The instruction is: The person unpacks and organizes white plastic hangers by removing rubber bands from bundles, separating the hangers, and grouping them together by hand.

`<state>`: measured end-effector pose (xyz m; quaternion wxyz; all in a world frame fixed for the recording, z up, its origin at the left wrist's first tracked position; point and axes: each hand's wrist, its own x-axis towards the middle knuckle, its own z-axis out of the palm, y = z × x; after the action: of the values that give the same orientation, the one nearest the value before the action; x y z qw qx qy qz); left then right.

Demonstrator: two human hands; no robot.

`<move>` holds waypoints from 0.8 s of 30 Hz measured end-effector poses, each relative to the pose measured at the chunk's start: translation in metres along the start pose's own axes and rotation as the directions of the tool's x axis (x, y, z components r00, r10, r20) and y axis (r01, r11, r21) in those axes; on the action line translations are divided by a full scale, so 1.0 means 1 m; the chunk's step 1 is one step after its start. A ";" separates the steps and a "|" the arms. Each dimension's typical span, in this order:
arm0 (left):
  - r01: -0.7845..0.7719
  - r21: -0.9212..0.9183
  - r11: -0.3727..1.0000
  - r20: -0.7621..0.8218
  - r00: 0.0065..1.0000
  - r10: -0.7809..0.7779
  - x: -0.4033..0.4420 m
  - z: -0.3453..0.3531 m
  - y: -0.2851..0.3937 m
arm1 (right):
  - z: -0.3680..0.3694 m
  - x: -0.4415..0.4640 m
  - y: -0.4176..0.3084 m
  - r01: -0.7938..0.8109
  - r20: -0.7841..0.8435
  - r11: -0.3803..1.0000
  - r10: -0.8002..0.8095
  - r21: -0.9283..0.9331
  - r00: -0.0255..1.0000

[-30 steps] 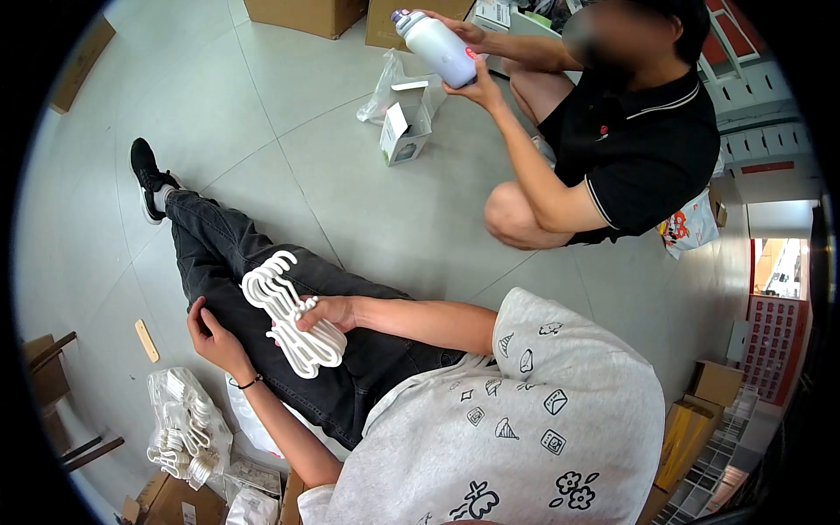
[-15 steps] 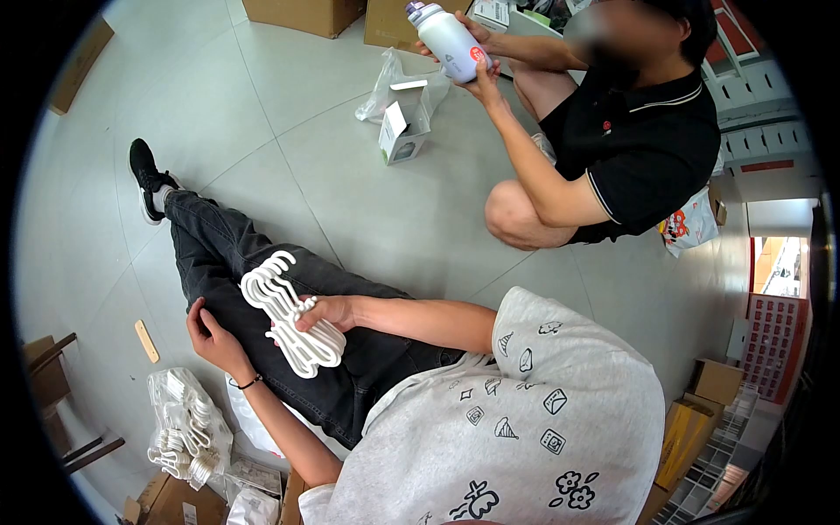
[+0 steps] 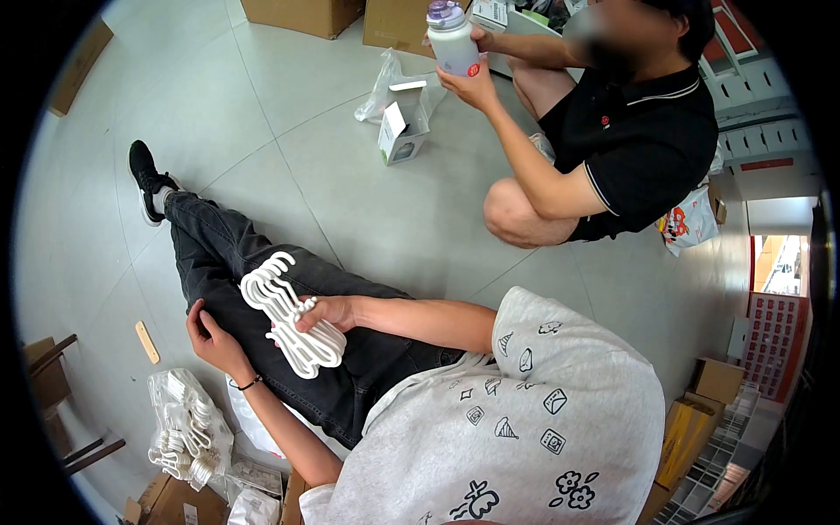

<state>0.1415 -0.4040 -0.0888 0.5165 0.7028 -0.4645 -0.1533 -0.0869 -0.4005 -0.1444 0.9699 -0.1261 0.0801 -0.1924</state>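
My right hand (image 3: 331,312) is closed around a bundle of white hangers (image 3: 308,348) above my lap. Their curved hooks fan out toward my knees. My left hand (image 3: 219,346) rests against the dark trousers (image 3: 219,254) with loosely curled fingers, the thumb apart, and holds nothing visible. Beyond my legs, a crouching person in a black shirt (image 3: 647,149) grips a white bottle with a purple lid (image 3: 453,48) in both hands.
An opened white box (image 3: 402,140) and a clear plastic bag (image 3: 378,101) lie before the other person. More white hangers in a plastic bag (image 3: 188,429) sit near my left forearm. A flat tan strip (image 3: 147,342) lies on the floor. Cardboard boxes (image 3: 302,13) stand at the far edge.
The other person has tilted the bottle more upright, its lid shifting to the right. Both my hands and the hangers stay where they were.
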 end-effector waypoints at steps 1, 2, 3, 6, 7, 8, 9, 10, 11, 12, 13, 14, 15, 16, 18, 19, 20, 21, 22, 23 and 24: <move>0.000 -0.003 1.000 0.000 1.000 0.000 0.000 0.000 0.000 | 0.000 0.000 0.000 0.002 0.003 1.000 -0.002 0.005 1.000; 0.000 -0.003 1.000 0.000 1.000 0.000 0.000 0.000 0.000 | 0.000 0.000 0.000 0.004 0.006 1.000 -0.004 0.011 1.000; 0.001 -0.004 1.000 -0.002 1.000 -0.001 0.000 0.000 0.001 | 0.001 0.000 0.000 0.004 0.006 1.000 -0.004 0.011 1.000; 0.002 -0.007 1.000 -0.002 1.000 -0.002 0.000 0.000 0.000 | 0.002 -0.001 -0.001 0.004 0.013 1.000 -0.004 0.020 1.000; 0.003 -0.009 1.000 -0.001 1.000 -0.003 0.000 -0.001 0.000 | 0.002 -0.001 0.000 0.001 0.010 1.000 -0.002 0.026 1.000; 0.003 -0.008 1.000 -0.001 1.000 -0.003 0.000 -0.001 -0.001 | 0.001 0.000 0.000 -0.001 0.007 0.999 0.001 0.032 1.000; 0.000 -0.008 1.000 0.001 1.000 0.000 0.000 -0.001 -0.001 | 0.001 0.000 0.000 -0.001 0.007 0.999 0.001 0.032 1.000; -0.003 -0.008 1.000 0.002 1.000 0.003 0.000 -0.001 -0.001 | 0.000 0.000 0.000 -0.006 0.007 1.000 0.006 0.029 1.000; -0.004 -0.008 1.000 0.002 1.000 0.004 0.000 -0.001 -0.001 | 0.000 0.000 0.000 -0.011 0.007 1.000 0.010 0.025 1.000; 0.000 -0.003 1.000 -0.001 1.000 0.000 0.000 -0.001 -0.001 | 0.000 0.000 -0.001 -0.010 0.007 1.000 0.010 0.025 1.000; 0.003 0.001 1.000 -0.003 1.000 -0.003 0.000 -0.001 0.000 | 0.001 0.000 -0.001 -0.009 0.005 1.000 0.009 0.013 1.000; 0.003 0.001 1.000 -0.003 1.000 -0.003 0.000 -0.001 -0.001 | 0.001 0.000 -0.001 -0.008 0.003 1.000 0.008 0.001 1.000; 0.001 -0.003 1.000 -0.003 1.000 -0.001 0.000 -0.001 -0.001 | 0.000 0.000 -0.001 -0.008 0.003 1.000 0.008 0.001 1.000; -0.001 -0.006 1.000 -0.003 1.000 0.001 0.000 -0.001 -0.002 | -0.001 0.000 0.000 -0.009 -0.002 1.000 0.009 0.000 1.000; 0.003 -0.001 1.000 -0.003 1.000 -0.003 0.000 -0.001 -0.001 | -0.001 0.000 0.000 -0.010 -0.006 1.000 0.010 -0.001 1.000; 0.008 0.005 1.000 -0.003 1.000 -0.008 0.000 -0.001 -0.001 | -0.001 0.000 0.001 -0.006 -0.009 1.000 0.006 -0.012 1.000; 0.008 0.005 1.000 -0.003 1.000 -0.008 0.000 -0.001 -0.001 | -0.001 0.000 0.001 -0.002 -0.012 1.000 0.002 -0.023 1.000; 0.004 -0.001 1.000 -0.002 1.000 -0.004 0.000 -0.001 -0.002 | 0.000 0.000 0.000 -0.002 -0.012 1.000 0.002 -0.023 1.000; 0.000 -0.006 1.000 -0.001 1.000 0.000 0.000 -0.001 -0.004 | 0.001 0.000 0.000 0.000 -0.004 1.000 0.000 -0.018 1.000; 0.000 -0.006 1.000 -0.001 1.000 0.000 0.000 -0.001 -0.006 | 0.003 0.000 -0.001 0.002 0.004 1.000 -0.002 -0.013 1.000; 0.000 -0.006 1.000 -0.001 1.000 0.000 0.001 -0.001 -0.006 | 0.003 -0.001 -0.001 0.002 0.004 1.000 -0.002 -0.014 1.000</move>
<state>0.1456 -0.4035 -0.0936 0.5190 0.7012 -0.4639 -0.1543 -0.0874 -0.4006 -0.1411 0.9690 -0.1333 0.0792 -0.1924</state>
